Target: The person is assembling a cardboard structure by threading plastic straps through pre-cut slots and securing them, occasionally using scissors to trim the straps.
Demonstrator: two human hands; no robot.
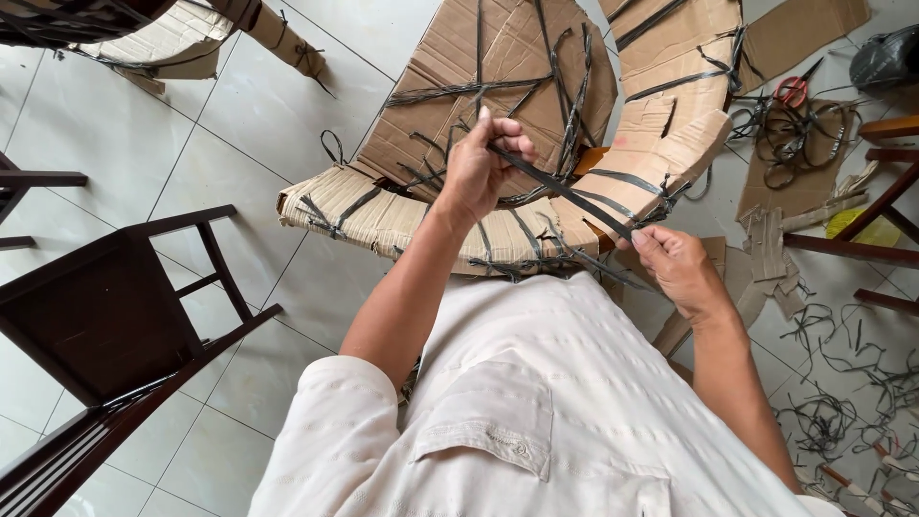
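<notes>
A black plastic strap point(565, 191) runs taut between my two hands. My left hand point(483, 170) is raised and closed around its upper end. My right hand point(675, 263) pinches its lower end, down to the right. Under them stands a piece of furniture wrapped in brown cardboard point(459, 86), bound with several black straps. Its rounded cardboard edge point(383, 218) lies just beyond my lap.
A dark wooden chair point(105, 325) stands at the left. Cut strap scraps point(842, 402) litter the tiled floor at the right. Red-handled scissors point(793, 91) lie on a cardboard sheet at upper right. More dark wooden frames point(876, 201) stand at the right edge.
</notes>
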